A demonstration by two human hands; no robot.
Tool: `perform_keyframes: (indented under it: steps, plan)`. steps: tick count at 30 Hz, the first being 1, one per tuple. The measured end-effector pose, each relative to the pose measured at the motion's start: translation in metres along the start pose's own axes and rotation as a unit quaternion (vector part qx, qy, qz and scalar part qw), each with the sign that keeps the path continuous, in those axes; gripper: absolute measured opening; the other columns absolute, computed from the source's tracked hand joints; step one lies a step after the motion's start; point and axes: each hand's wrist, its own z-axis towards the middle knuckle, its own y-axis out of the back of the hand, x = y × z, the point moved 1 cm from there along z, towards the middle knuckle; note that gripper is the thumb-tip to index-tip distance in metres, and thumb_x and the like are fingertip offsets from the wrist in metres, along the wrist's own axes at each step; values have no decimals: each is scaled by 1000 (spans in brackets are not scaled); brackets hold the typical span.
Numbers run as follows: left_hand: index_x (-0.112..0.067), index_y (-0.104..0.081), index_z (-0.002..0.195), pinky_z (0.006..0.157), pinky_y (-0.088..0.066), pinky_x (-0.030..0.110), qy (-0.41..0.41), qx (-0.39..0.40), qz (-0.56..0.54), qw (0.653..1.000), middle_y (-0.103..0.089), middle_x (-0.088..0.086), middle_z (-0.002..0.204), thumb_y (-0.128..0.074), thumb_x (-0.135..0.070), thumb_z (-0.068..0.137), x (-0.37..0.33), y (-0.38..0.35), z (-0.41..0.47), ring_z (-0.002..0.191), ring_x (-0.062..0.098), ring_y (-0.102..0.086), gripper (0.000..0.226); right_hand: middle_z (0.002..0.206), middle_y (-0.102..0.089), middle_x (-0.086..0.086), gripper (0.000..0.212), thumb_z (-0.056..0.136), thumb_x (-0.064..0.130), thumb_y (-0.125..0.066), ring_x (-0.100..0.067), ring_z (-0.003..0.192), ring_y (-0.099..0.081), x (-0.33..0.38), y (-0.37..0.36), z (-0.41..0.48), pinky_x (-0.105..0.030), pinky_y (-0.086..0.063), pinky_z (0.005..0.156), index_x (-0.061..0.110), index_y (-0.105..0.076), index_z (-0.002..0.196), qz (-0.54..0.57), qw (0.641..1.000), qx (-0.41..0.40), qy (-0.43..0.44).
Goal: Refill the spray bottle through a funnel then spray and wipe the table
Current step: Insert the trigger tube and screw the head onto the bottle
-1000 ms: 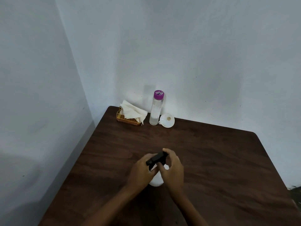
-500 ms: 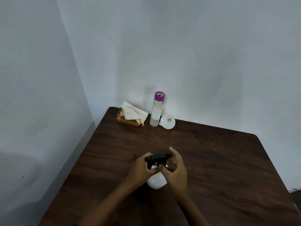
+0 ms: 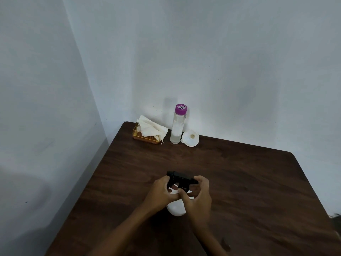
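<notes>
You had the spray bottle [image 3: 176, 207] near-centre on the table [image 3: 239, 182]. Your left hand [image 3: 160, 193] curled round its neck; right hand [image 3: 198, 196] fingers pinched the black spray head [image 3: 181, 177]. Prob. unscrewing: you needed to brace the body, twist at the collar, lift straight. The funnel [image 3: 191, 138] & water bottle [image 3: 178, 124] were far, by the wall.

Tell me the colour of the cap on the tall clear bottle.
Purple cap, seen best in the head view.

Bare room corner: white walls [image 3: 221, 52] meet a dark wooden table [image 3: 249, 182].
</notes>
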Motion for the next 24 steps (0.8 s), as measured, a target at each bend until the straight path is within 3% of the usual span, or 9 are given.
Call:
perform_keyframes:
  steps: [4,8,12,17,24]
  plan:
    - [-39,-56,88,75,-54,23,4,-5,-5,1000,-67,-11,92,-76,-20,71,1,-4,0,87,-2,-63,32,109,-55,7,63,68,4,-77,-13,98,-57,-2,-1,10,-21,-46,80,30,-43,114,7,998,51,-26]
    - [-39,-58,91,72,-51,12,6,4,-16,1000,-66,-13,94,-77,-18,72,3,-4,1,89,-6,-61,34,125,-49,10,82,73,1,-73,-6,114,-50,-3,8,18,-18,-47,89,36,-35,136,36,988,148,-41]
    - [-38,-60,93,75,-50,11,7,6,-27,1000,-68,-16,94,-77,-18,71,4,-5,0,92,-7,-62,34,124,-54,8,74,74,-3,-72,-13,112,-57,-4,15,15,-36,-49,99,33,-41,131,32,991,129,-33]
    - [-24,-67,101,81,-54,19,28,3,-33,999,-70,-11,99,-79,-21,68,8,-5,2,94,-4,-63,35,108,-61,10,71,69,2,-77,-9,99,-62,-2,13,9,-32,-52,88,31,-43,125,36,995,87,-44]
    - [-35,-60,96,81,-53,21,41,-13,-76,996,-68,-12,98,-81,-27,56,11,-9,0,95,-1,-64,46,96,-56,6,42,65,12,-82,-10,91,-57,-1,7,16,-15,-43,74,24,-56,96,-31,996,88,-5]
